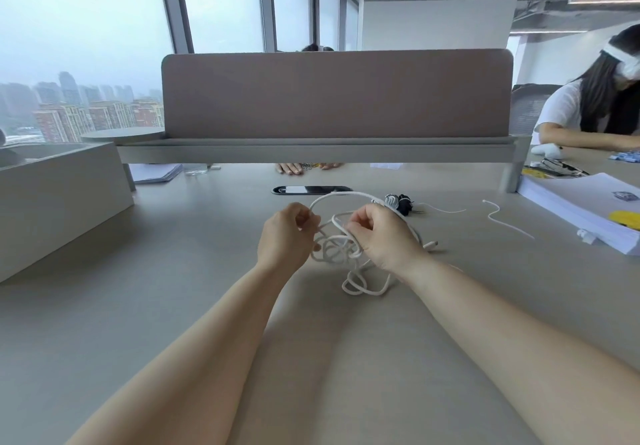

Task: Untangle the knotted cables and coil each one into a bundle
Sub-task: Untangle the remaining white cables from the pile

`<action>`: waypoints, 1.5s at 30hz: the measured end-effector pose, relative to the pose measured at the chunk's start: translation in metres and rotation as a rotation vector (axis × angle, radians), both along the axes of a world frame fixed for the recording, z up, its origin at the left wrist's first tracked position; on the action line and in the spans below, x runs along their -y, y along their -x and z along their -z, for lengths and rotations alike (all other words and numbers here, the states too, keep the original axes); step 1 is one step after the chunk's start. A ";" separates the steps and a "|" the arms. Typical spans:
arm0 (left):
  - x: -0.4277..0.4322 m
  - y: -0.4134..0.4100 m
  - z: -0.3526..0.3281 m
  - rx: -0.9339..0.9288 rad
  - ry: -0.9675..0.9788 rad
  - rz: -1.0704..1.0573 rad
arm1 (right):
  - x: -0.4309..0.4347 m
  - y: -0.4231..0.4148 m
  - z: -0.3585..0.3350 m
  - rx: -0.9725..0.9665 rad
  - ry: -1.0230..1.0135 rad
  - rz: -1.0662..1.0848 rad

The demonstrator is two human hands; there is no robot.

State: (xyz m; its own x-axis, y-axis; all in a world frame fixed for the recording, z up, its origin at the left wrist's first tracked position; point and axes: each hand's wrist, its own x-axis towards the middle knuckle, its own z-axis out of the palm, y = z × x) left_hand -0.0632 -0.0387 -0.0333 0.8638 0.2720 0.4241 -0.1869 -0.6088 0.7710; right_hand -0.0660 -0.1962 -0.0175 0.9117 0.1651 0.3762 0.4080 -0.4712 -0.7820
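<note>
- The white cable tangle (337,252) is dead centre on the desk (173,289). It hangs between both hands, with its lowest loops touching the surface at 6 o'clock.
- Left hand (287,237) has its fingers curled in, pinching a strand at the tangle's 10 o'clock. Right hand (382,238) does the same at about 2 o'clock. Neither one is slack.
- One big arc (341,194) of the cable stands up at 12 o'clock, bridging hand to hand.
- The bit that matters: the knot sits just below and between the two pinches, and the whole mess runs long from 12 to 6. The plug end (431,245) lies on the desk at 3 o'clock, just past the right wrist. So I reckon the right hand is the nearer one for feeding that end back through.
- Two small wound bundles (398,202), one white and one dark, sit at 1 o'clock near the arc.
- Another loose white cable (502,218) lies well apart at 2 o'clock, by a stack of paper (581,209). Not coiled yet, by the look of it.
</note>
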 end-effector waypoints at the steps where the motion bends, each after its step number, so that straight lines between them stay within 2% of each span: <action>1: -0.003 -0.001 0.001 -0.013 0.045 -0.003 | -0.001 -0.002 0.001 0.053 -0.063 -0.008; 3: -0.007 -0.003 0.003 -0.060 0.098 -0.007 | -0.002 -0.003 0.001 0.045 -0.226 -0.076; 7: -0.013 -0.007 0.008 -0.162 0.221 -0.029 | 0.003 -0.002 -0.005 -0.180 -0.627 -0.318; 9: -0.018 -0.007 0.007 -0.171 0.348 -0.029 | 0.008 -0.004 -0.010 -0.202 -0.742 -0.291; 11: -0.020 -0.005 0.002 -0.157 0.455 -0.006 | 0.011 -0.007 -0.010 -0.163 -0.652 -0.146; 13: -0.018 -0.002 -0.002 -0.152 0.516 0.041 | 0.013 -0.012 -0.005 -0.146 -0.434 -0.031; 15: -0.014 0.000 -0.004 -0.143 0.551 0.070 | 0.012 -0.015 0.001 -0.170 -0.271 0.007; 17: -0.013 0.000 -0.004 -0.112 0.543 0.048 | 0.011 -0.015 0.003 -0.210 -0.219 0.007; 21: -0.020 -0.004 -0.004 -0.040 0.530 -0.063 | 0.010 -0.013 -0.001 -0.287 -0.376 -0.024; 24: -0.029 -0.009 0.000 -0.075 0.437 -0.185 | 0.015 -0.007 -0.008 -0.309 -0.549 -0.044; 27: -0.032 -0.013 0.004 -0.189 0.199 -0.326 | 0.018 -0.003 -0.014 -0.323 -0.733 -0.106; 28: -0.028 -0.011 0.002 -0.175 0.120 -0.344 | 0.017 -0.002 -0.015 -0.321 -0.776 -0.136; 30: -0.014 -0.007 -0.002 -0.027 0.087 -0.214 | 0.015 -0.002 -0.015 -0.306 -0.815 -0.201; 32: 0.001 -0.002 -0.004 0.085 0.154 0.055 | 0.013 -0.003 -0.013 -0.294 -0.841 -0.260; 35: 0.022 0.013 -0.008 -0.049 0.161 0.420 | 0.013 -0.003 -0.012 -0.283 -0.915 -0.329; 37: 0.028 0.018 -0.008 -0.132 0.119 0.549 | 0.014 -0.006 -0.012 -0.282 -0.960 -0.339; 41: 0.030 0.018 -0.008 -0.112 0.214 0.571 | 0.019 -0.014 -0.009 -0.240 -0.828 -0.243; 45: 0.027 0.015 -0.014 -0.025 0.319 0.448 | 0.017 -0.010 -0.006 -0.083 -0.438 -0.190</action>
